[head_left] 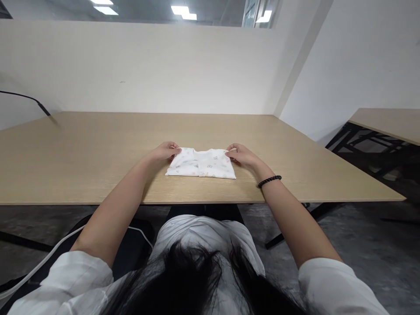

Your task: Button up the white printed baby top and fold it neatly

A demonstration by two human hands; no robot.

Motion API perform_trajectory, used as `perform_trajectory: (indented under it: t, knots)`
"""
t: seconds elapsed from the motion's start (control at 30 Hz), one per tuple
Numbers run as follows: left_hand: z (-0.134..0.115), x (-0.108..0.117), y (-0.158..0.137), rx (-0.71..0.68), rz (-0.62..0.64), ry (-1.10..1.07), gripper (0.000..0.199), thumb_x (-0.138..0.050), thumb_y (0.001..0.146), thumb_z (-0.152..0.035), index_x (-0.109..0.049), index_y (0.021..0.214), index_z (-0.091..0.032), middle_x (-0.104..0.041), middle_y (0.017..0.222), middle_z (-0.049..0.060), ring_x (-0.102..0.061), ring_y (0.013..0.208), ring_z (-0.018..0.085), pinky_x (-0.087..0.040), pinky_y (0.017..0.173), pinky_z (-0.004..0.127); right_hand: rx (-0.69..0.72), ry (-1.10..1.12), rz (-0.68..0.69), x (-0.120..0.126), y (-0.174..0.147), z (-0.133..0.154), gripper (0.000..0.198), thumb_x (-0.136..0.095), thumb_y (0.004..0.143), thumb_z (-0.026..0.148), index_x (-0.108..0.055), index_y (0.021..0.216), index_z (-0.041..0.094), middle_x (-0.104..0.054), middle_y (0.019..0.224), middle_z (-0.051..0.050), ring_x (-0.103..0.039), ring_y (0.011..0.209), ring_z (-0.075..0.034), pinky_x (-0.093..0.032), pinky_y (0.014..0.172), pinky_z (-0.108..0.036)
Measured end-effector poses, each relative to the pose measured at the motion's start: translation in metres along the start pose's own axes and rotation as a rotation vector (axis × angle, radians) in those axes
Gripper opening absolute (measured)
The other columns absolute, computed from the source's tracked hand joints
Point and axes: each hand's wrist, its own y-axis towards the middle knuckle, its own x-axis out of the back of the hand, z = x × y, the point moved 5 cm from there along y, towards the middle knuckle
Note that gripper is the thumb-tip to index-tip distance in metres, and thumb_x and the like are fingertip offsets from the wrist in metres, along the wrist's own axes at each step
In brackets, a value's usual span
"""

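Observation:
A small white garment with a faint print, looking like a folded baby shirt [215, 164], lies flat on the wooden table near its front edge. Its neckline dips at the middle of the far side. My left hand [168, 151] pinches the far left corner, thumb on top and fingers curled at the edge. At the far right corner, my right hand [240, 154] grips the cloth in the same way. A black beaded bracelet [269, 180] circles my right wrist.
The light wooden table [108, 144] reaches back to a white wall [164, 65]. A black cable [39, 104] comes in at the left. Beyond the right edge stands another table [390, 122] with black legs. A white cord [49, 256] runs beside my left arm.

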Motion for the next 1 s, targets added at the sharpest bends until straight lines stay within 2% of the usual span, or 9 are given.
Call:
perform_trajectory:
  t: [0.23,0.37,0.57,0.7,0.8,0.9,1.0]
  knots:
    - [0.004,0.003,0.000,0.052,-0.049,-0.032,0.034,-0.087,0.060,-0.031,-0.060,0.074,-0.017,-0.061,0.062,0.000,-0.052,0.052,0.011,-0.039,0.052,0.024,0.028,0.008,-0.076,0.001,0.002,-0.005,0.027,-0.076,0.074,0.028,-0.054,0.085,0.018,-0.050,0.057,0.006,-0.043,0.050,-0.009,-0.032,0.049,-0.022]
    - [0.006,0.006,-0.001,0.045,-0.117,-0.025,0.037,-0.089,0.056,-0.032,-0.060,0.073,-0.016,-0.061,0.060,0.000,-0.050,0.052,0.011,-0.036,0.052,0.024,0.054,-0.060,-0.142,0.002,0.003,-0.006,0.025,-0.074,0.075,0.029,-0.052,0.085,0.019,-0.050,0.057,0.006,-0.042,0.049,-0.010,-0.032,0.050,-0.023]
    - [0.005,0.014,-0.003,-0.069,-0.282,0.081,0.038,-0.088,0.056,-0.034,-0.058,0.072,-0.017,-0.060,0.060,-0.001,-0.052,0.057,0.013,-0.036,0.055,0.025,0.122,-0.242,-0.291,0.007,0.007,-0.010,0.022,-0.068,0.076,0.025,-0.048,0.086,0.021,-0.053,0.063,0.005,-0.048,0.058,-0.014,-0.034,0.057,-0.026]
    - [0.012,0.010,0.002,-0.006,-0.166,0.046,0.046,-0.090,0.053,-0.043,-0.057,0.071,-0.017,-0.060,0.060,0.001,-0.054,0.058,0.014,-0.041,0.057,0.027,0.179,-0.372,-0.309,0.008,0.008,-0.010,0.017,-0.066,0.076,0.022,-0.051,0.083,0.021,-0.056,0.066,0.002,-0.052,0.067,-0.018,-0.036,0.063,-0.028]
    - [0.014,0.010,0.004,0.030,-0.100,0.016,0.044,-0.089,0.055,-0.040,-0.058,0.076,-0.016,-0.063,0.066,0.003,-0.058,0.062,0.015,-0.046,0.062,0.028,0.216,-0.429,-0.312,0.008,0.007,-0.010,0.012,-0.060,0.083,0.025,-0.053,0.090,0.020,-0.061,0.072,-0.001,-0.055,0.070,-0.019,-0.038,0.066,-0.030]
    - [0.012,0.013,0.004,0.028,-0.097,0.046,0.041,-0.088,0.055,-0.029,-0.060,0.082,-0.016,-0.066,0.070,0.003,-0.062,0.067,0.018,-0.049,0.065,0.030,0.247,-0.475,-0.300,0.005,0.007,-0.010,0.011,-0.059,0.083,0.025,-0.056,0.092,0.019,-0.064,0.078,-0.005,-0.058,0.073,-0.020,-0.041,0.067,-0.031]
    - [0.011,0.018,0.003,0.016,-0.169,0.123,0.038,-0.085,0.058,-0.026,-0.060,0.085,-0.017,-0.067,0.075,0.005,-0.065,0.075,0.022,-0.051,0.070,0.033,0.275,-0.512,-0.310,0.005,0.007,-0.008,0.017,-0.060,0.083,0.028,-0.060,0.095,0.016,-0.067,0.086,-0.009,-0.060,0.078,-0.022,-0.045,0.071,-0.034]
